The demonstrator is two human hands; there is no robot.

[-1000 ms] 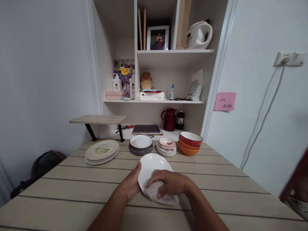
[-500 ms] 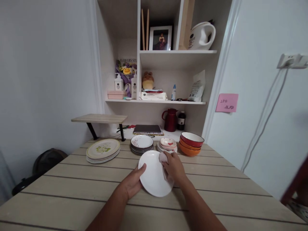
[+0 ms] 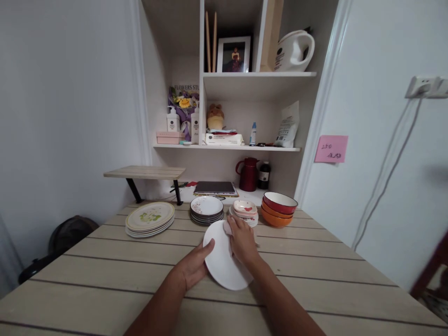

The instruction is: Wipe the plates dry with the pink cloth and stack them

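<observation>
A plain white plate [image 3: 221, 261] is tilted up above the near middle of the table. My left hand [image 3: 196, 266] grips its left rim, thumb on the face and fingers behind. Against the plate's upper right face, my right hand [image 3: 242, 238] presses a pale cloth [image 3: 227, 227], mostly covered by the fingers. Just beyond the plate stand a stack of dark-rimmed plates [image 3: 206, 206] and small white dishes topped by a square one with a red pattern [image 3: 245, 208].
Large plates with a green print [image 3: 150, 216] are stacked at left, and red and orange bowls [image 3: 279, 210] at right. Behind them are a small wooden riser [image 3: 145, 172], a dark laptop-like slab [image 3: 214, 187], a red jug [image 3: 248, 174] and a shelf unit [image 3: 252, 148].
My right hand has slid left along the plate's face with the cloth. The plate has shifted slightly right and toward me, still in my left hand.
</observation>
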